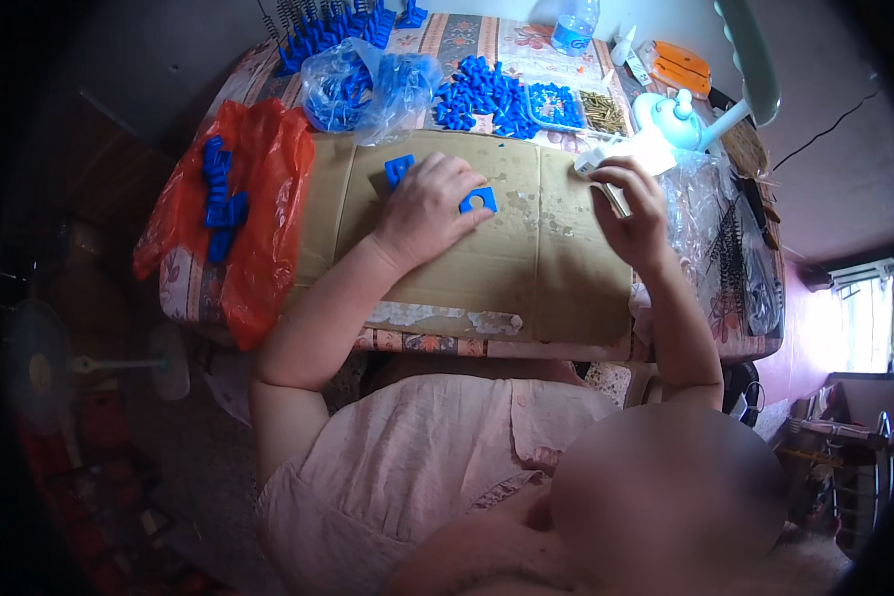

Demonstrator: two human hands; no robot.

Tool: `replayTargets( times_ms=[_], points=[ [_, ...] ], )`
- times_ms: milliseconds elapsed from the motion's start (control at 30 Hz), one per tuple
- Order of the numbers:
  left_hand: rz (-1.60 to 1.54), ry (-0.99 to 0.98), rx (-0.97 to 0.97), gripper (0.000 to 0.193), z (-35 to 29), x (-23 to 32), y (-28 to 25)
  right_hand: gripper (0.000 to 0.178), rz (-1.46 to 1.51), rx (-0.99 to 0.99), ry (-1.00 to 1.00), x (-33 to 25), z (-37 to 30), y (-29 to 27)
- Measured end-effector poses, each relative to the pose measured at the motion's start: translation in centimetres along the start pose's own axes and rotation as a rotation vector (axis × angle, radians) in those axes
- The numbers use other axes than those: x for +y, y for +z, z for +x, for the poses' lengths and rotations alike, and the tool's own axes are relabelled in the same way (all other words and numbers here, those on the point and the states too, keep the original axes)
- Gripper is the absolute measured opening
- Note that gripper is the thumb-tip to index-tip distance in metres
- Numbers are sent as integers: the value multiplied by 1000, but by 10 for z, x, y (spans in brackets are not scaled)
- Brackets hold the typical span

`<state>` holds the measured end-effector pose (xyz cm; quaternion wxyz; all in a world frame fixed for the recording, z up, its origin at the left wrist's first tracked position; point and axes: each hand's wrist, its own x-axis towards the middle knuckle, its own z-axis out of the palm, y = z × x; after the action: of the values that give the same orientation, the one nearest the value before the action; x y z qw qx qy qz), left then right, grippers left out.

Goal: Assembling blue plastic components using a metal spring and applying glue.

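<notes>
My left hand (pixel 429 205) lies over the cardboard sheet, closed around a blue plastic piece (pixel 479 202) with a round hole. A second blue plastic piece (pixel 398 171) shows at the far side of this hand, lying by the fingers; I cannot tell whether they touch it. On the right, my right hand (pixel 634 217) is raised near the sheet's far right corner. Its fingers and thumb curl together, with a pale thin strip between them too small to name.
The cardboard sheet (pixel 457 283) covers the table's middle. Behind it are a heap of small blue parts (pixel 487 96), a tray of brass-coloured pins (pixel 602 112), plastic bags (pixel 397 94) and a lamp (pixel 673 124). A red bag (pixel 268 179) bearing blue pieces lies left.
</notes>
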<state>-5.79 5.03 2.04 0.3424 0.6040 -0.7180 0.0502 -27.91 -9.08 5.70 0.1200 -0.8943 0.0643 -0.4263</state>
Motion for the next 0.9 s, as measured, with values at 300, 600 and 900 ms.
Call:
replayTargets(
  times_ms=[300,600,900],
  points=[
    [-117,-277,-208,29,-3,-2,9,18,8,-235,-129,-11,-11,24],
    [-307,-282,-210,19,2,10,9,24,19,-293,-134,-12,-21,31],
    [-487,-18,-210,10,-5,26,23,23,-49,-350,-127,-13,-21,31]
  ],
)
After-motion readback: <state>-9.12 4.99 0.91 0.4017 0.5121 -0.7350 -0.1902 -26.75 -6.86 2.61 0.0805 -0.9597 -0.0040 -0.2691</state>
